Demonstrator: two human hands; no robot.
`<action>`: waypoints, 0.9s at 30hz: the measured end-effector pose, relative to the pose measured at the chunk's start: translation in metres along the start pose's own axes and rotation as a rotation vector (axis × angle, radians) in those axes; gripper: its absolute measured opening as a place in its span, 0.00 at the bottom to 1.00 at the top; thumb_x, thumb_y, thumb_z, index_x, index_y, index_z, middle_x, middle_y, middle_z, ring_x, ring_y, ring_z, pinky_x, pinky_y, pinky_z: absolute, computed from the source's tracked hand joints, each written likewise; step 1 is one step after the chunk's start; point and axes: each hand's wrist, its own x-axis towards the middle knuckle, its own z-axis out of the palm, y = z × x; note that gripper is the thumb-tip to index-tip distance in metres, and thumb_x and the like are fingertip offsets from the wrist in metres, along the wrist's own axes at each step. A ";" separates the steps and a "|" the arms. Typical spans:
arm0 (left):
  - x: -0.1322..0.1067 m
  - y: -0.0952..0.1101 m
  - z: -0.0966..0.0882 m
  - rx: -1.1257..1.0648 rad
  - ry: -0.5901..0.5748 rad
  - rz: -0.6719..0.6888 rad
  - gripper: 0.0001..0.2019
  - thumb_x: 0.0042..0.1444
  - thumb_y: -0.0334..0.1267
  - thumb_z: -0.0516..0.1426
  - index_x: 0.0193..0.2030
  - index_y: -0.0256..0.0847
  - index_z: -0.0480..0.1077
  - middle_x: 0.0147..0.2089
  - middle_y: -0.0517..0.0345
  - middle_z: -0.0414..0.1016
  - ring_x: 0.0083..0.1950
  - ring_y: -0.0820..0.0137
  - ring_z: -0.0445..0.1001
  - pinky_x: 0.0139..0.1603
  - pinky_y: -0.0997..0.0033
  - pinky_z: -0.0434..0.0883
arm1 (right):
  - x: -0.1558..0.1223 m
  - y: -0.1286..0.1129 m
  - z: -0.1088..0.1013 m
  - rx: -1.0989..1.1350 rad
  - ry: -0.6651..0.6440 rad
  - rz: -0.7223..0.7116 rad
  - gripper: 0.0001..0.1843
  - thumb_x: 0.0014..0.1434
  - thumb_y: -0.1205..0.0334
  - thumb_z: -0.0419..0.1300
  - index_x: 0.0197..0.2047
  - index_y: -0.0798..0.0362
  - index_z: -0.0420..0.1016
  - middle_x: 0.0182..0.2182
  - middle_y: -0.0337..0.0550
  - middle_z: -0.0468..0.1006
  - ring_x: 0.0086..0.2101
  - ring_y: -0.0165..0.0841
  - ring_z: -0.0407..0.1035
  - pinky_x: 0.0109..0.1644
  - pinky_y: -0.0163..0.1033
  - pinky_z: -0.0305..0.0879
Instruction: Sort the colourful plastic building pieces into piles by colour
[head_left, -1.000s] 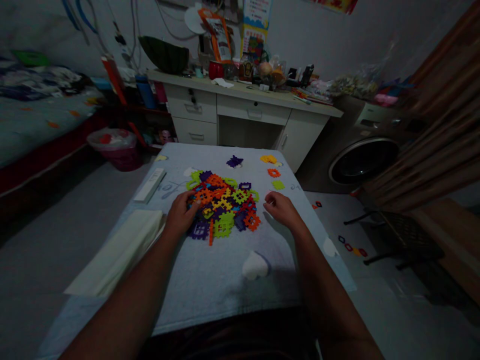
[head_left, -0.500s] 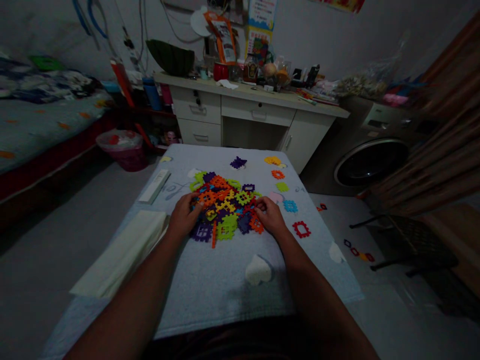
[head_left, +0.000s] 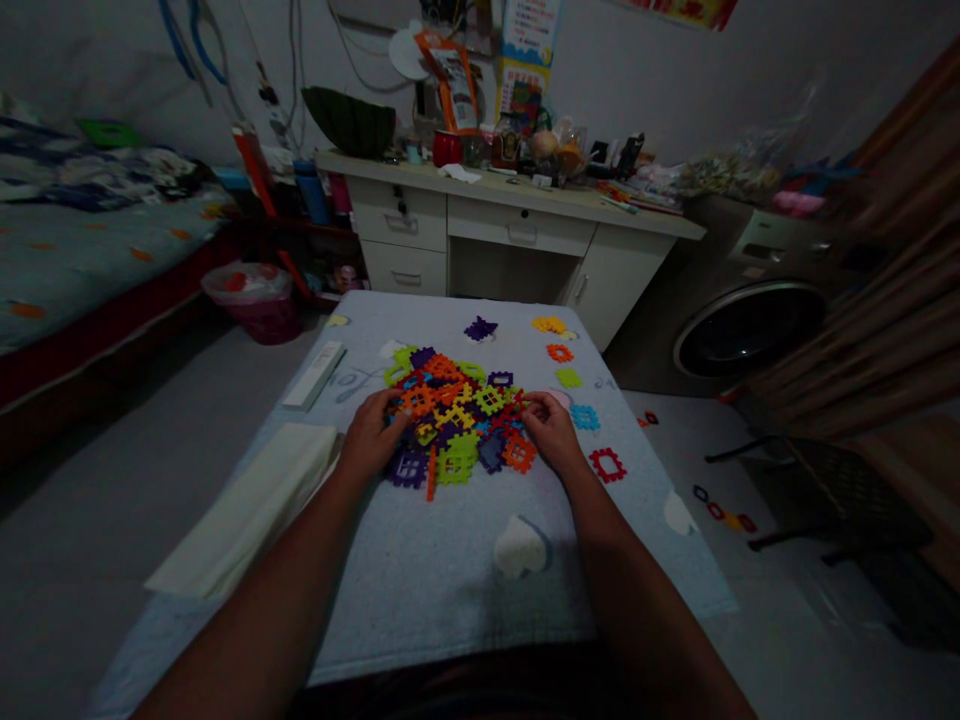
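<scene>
A heap of notched plastic interlocking pieces in green, orange, purple, yellow, red and blue lies mid-table. At its left edge my left hand rests against the pieces, thumb apart from the fingers; some fingertips are hidden. On the right side, my right hand has its thumb and fingers pinched at a red piece, partly covered by other pieces. Down the table's right side lie a yellow piece, an orange piece, a green piece, a blue piece and a red square frame.
A pale cloth covers the table. A long white box and a folded cream cloth lie on the left. Purple pieces sit at the back. Beyond stand a white desk and a washing machine; more pieces lie on the floor.
My right hand has shifted slightly right and off the orange piece at the heap's lower right, now fully visible. The left hand stays in place. The view has moved a little.
</scene>
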 end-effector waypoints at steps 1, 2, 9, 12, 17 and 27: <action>0.000 0.000 0.000 -0.002 -0.003 -0.001 0.22 0.58 0.52 0.52 0.54 0.43 0.68 0.56 0.48 0.72 0.57 0.57 0.70 0.61 0.55 0.66 | 0.000 0.001 -0.001 0.004 0.014 0.004 0.17 0.50 0.57 0.59 0.43 0.52 0.70 0.26 0.34 0.68 0.28 0.30 0.64 0.34 0.35 0.64; 0.000 0.000 0.000 -0.002 -0.004 -0.002 0.22 0.58 0.52 0.52 0.54 0.42 0.68 0.56 0.48 0.72 0.57 0.57 0.70 0.61 0.55 0.66 | 0.001 0.002 -0.002 0.000 0.026 0.010 0.17 0.50 0.56 0.59 0.43 0.52 0.69 0.26 0.34 0.68 0.28 0.30 0.64 0.34 0.35 0.64; 0.002 0.001 -0.001 0.005 -0.002 0.007 0.20 0.57 0.52 0.53 0.52 0.44 0.69 0.55 0.50 0.72 0.57 0.58 0.70 0.61 0.56 0.66 | 0.010 -0.008 -0.028 -0.043 0.167 0.027 0.16 0.50 0.54 0.58 0.41 0.52 0.69 0.31 0.39 0.72 0.31 0.31 0.67 0.37 0.36 0.66; 0.002 0.000 0.000 0.000 -0.004 0.002 0.22 0.57 0.52 0.53 0.53 0.43 0.69 0.56 0.49 0.72 0.58 0.57 0.70 0.62 0.55 0.65 | 0.009 -0.022 -0.059 -0.098 0.176 0.052 0.14 0.48 0.58 0.58 0.39 0.52 0.71 0.31 0.39 0.74 0.31 0.31 0.67 0.38 0.37 0.65; 0.002 -0.003 0.000 0.008 -0.010 0.014 0.23 0.57 0.53 0.52 0.53 0.42 0.68 0.55 0.48 0.72 0.57 0.57 0.70 0.62 0.56 0.66 | -0.013 -0.032 -0.116 -0.273 0.053 0.140 0.13 0.47 0.60 0.58 0.37 0.53 0.73 0.26 0.35 0.72 0.28 0.30 0.66 0.34 0.35 0.62; 0.002 0.000 -0.001 0.017 -0.013 -0.013 0.24 0.56 0.55 0.52 0.53 0.42 0.68 0.55 0.47 0.71 0.57 0.55 0.70 0.61 0.55 0.66 | -0.054 -0.009 -0.143 -0.361 -0.046 0.296 0.09 0.50 0.63 0.55 0.34 0.53 0.74 0.23 0.39 0.74 0.23 0.31 0.66 0.28 0.35 0.61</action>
